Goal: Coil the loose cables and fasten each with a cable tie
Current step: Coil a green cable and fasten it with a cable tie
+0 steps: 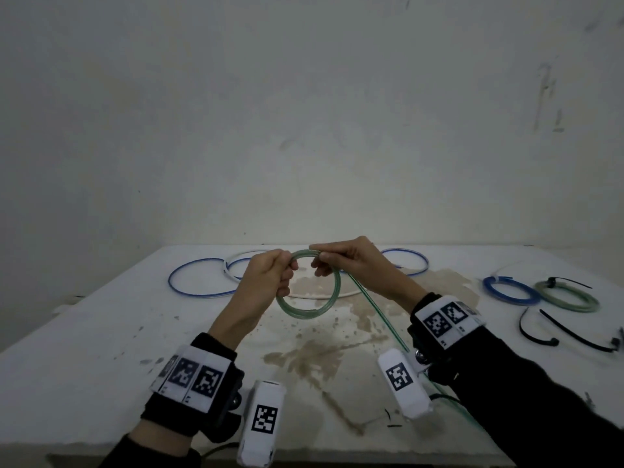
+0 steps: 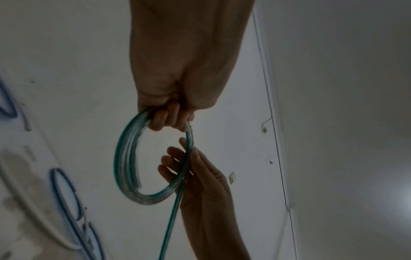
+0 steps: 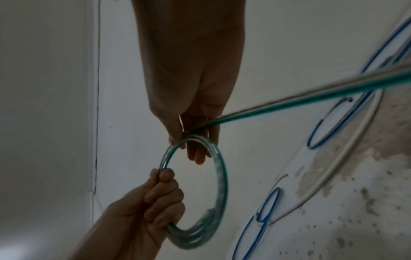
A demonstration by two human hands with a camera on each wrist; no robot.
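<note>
Green cable [image 1: 309, 288]: several turns wound into a ring, held in the air above the table [image 1: 101, 319], between the two hands. Free tail [image 1: 378, 315] runs from the top of the ring down toward the near right edge, passing under the right wrist.

Left hand [image 1: 266, 278]: fingers curled through the ring, clamping the stacked turns on its left side. Wrist views confirm a closed fist round the bundle.

Right hand [image 1: 351, 261]: thumb and fingertips pinch the cable at the top of the ring, where the tail joins the turns.

Step in hand, as I judge it: laying another turn. To do it well, keep the left grip firm so the turns stay stacked, let the tail slide through the right pinch, match each new loop to the ring, and let the cable twist freely to avoid kinks.

Further out: loose blue cables [image 1: 199, 278] and a white cable [image 1: 320, 294] lie at the back. On the right, a blue coil [image 1: 510, 290] and a green coil [image 1: 567, 298], the latter with a black tie on it. Spare ties [image 1: 570, 332] lie just in front.
</note>
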